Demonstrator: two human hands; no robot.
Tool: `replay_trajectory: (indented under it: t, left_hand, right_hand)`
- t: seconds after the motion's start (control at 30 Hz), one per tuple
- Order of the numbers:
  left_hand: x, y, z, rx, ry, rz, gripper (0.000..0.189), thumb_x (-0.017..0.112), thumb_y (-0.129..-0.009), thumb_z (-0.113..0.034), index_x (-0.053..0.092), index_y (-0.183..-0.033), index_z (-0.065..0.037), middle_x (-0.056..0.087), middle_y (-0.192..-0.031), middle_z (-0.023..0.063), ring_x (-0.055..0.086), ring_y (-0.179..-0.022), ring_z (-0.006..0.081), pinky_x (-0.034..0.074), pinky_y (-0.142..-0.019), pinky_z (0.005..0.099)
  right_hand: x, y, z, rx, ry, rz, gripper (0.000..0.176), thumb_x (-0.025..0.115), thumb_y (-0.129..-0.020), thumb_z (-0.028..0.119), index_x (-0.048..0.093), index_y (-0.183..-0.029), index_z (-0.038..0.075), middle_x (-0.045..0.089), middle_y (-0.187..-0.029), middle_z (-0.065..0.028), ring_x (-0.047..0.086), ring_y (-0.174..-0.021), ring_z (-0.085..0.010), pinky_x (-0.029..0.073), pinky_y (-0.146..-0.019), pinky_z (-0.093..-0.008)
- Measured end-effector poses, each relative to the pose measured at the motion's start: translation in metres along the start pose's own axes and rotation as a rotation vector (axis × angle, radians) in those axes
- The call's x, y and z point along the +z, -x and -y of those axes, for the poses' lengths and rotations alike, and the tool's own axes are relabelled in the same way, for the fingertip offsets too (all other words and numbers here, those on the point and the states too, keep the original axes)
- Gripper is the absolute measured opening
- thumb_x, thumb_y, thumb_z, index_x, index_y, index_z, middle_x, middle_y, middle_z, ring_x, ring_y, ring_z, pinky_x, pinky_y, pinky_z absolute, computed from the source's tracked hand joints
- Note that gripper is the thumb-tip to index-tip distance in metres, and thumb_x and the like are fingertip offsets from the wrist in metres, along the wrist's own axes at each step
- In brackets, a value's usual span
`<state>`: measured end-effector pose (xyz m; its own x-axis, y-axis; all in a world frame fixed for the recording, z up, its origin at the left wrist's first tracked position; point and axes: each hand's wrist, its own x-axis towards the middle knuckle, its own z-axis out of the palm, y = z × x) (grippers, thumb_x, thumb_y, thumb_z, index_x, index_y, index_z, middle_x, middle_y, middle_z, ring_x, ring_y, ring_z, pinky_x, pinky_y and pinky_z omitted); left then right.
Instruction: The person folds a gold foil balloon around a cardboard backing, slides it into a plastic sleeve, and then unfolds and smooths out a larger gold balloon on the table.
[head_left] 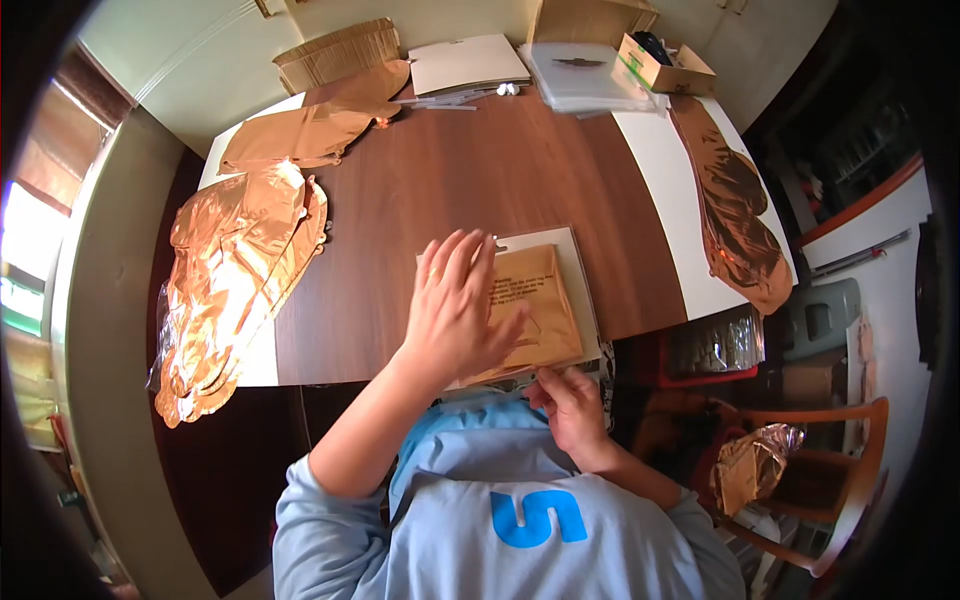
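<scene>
At the near edge of the bench [420, 200] I have two bare hands. The right hand [570, 405], fingers curled, is at the near right corner of one flat, clear plastic packet with gold-brown contents and black print [545, 325]; I cannot tell whether it pinches the edge. The left hand [455, 295] is open, fingers spread, over the packet's left part. The packet lies at near centre, on one white sheet [586, 290].

Near right, I see one wooden chair [868, 450] bearing one crumpled gold foil bundle [750, 465]. Farther in are three copper-coloured foil piles: two at left [235, 270] [300, 130], one at right [735, 210]. Along the far side I count two small white lumps [508, 89], one white card stack [468, 64], one clear plastic bag stack [585, 78] and one open cardboard box [680, 78].
</scene>
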<state>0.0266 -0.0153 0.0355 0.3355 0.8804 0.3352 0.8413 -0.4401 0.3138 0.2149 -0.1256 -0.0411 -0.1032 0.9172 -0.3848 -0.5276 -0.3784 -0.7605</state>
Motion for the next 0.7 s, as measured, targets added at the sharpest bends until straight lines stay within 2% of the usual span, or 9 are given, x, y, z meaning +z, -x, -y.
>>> replay_trajectory:
  t: [0.03,0.13,0.23,0.27,0.37,0.47,0.57,0.6,0.7]
  left_hand:
    - [0.020,-0.009,0.007,0.026,0.005,-0.058,0.084,0.066,-0.084,-0.054,0.043,-0.142,0.003,0.046,-0.139,0.0267,0.042,-0.130,0.0438,0.032,-0.110,0.0536]
    - [0.065,-0.012,0.006,-0.090,-0.107,-0.035,0.087,0.063,-0.085,-0.059,0.042,-0.144,0.001,0.040,-0.143,0.0318,0.037,-0.134,0.0488,0.028,-0.113,0.0568]
    - [0.053,-0.010,-0.007,-0.113,-0.138,0.059,0.087,0.058,-0.086,-0.064,0.041,-0.147,-0.004,0.033,-0.147,0.0356,0.031,-0.137,0.0532,0.025,-0.114,0.0582]
    - [0.049,-0.010,-0.009,-0.135,-0.118,0.118,0.087,0.056,-0.086,-0.067,0.039,-0.149,-0.009,0.029,-0.150,0.0364,0.027,-0.138,0.0560,0.024,-0.114,0.0589]
    - [0.039,-0.014,-0.014,-0.106,-0.177,0.183,0.089,0.055,-0.086,-0.069,0.038,-0.150,-0.010,0.027,-0.152,0.0353,0.025,-0.138,0.0583,0.024,-0.113,0.0609]
    - [0.025,-0.016,-0.012,-0.085,-0.139,0.233,0.083,0.061,-0.087,-0.060,0.038,-0.150,-0.010,0.029,-0.153,0.0321,0.028,-0.140,0.0533,0.029,-0.113,0.0561]
    - [0.014,-0.016,0.010,-0.180,0.365,0.088,0.079,0.065,-0.089,-0.046,0.034,-0.151,-0.007,0.027,-0.153,0.0315,0.034,-0.139,0.0471,0.033,-0.112,0.0512]
    - [0.019,-0.011,0.018,-0.171,0.314,-0.077,0.065,0.069,-0.089,-0.034,0.046,-0.142,-0.004,0.039,-0.148,0.0273,0.042,-0.135,0.0424,0.037,-0.109,0.0480]
    - [0.019,0.000,0.043,-0.135,0.125,-0.045,0.046,0.066,-0.091,-0.025,0.059,-0.130,-0.001,0.052,-0.139,0.0215,0.047,-0.131,0.0385,0.040,-0.108,0.0446]
  right_hand:
    - [0.002,0.000,0.002,0.013,0.013,-0.011,0.016,0.065,-0.097,0.018,0.067,-0.103,0.004,0.071,-0.093,-0.0065,0.064,-0.077,-0.0123,0.049,-0.068,-0.0256]
    - [0.001,0.000,-0.001,-0.042,0.031,0.001,0.018,0.063,-0.098,0.018,0.067,-0.108,0.002,0.070,-0.101,-0.0053,0.064,-0.084,-0.0118,0.051,-0.074,-0.0267]
    - [-0.002,0.000,-0.002,-0.127,0.046,-0.006,0.023,0.062,-0.099,0.019,0.066,-0.113,0.001,0.070,-0.104,-0.0052,0.065,-0.089,-0.0125,0.053,-0.080,-0.0285]
    - [0.000,0.000,0.000,-0.131,0.037,0.001,0.024,0.062,-0.099,0.019,0.066,-0.114,0.001,0.070,-0.105,-0.0051,0.065,-0.090,-0.0128,0.053,-0.081,-0.0289]
    - [0.007,0.003,0.003,-0.143,0.030,0.024,0.025,0.061,-0.100,0.019,0.066,-0.115,0.000,0.070,-0.105,-0.0055,0.065,-0.090,-0.0140,0.054,-0.083,-0.0299]
    - [0.007,0.005,0.002,-0.147,0.037,0.038,0.024,0.062,-0.099,0.019,0.066,-0.112,-0.001,0.071,-0.101,-0.0069,0.066,-0.087,-0.0153,0.054,-0.081,-0.0297]
    - [0.006,0.004,0.000,-0.132,-0.005,0.015,0.021,0.062,-0.099,0.017,0.067,-0.108,-0.001,0.072,-0.096,-0.0085,0.068,-0.083,-0.0160,0.055,-0.078,-0.0294]
    - [0.005,0.003,0.000,-0.136,-0.022,-0.001,0.020,0.063,-0.098,0.017,0.067,-0.107,-0.001,0.072,-0.094,-0.0091,0.068,-0.081,-0.0161,0.055,-0.076,-0.0293]
    - [0.000,0.000,-0.004,-0.122,-0.042,-0.034,0.018,0.064,-0.097,0.016,0.068,-0.104,0.000,0.072,-0.090,-0.0096,0.068,-0.077,-0.0156,0.055,-0.073,-0.0289]
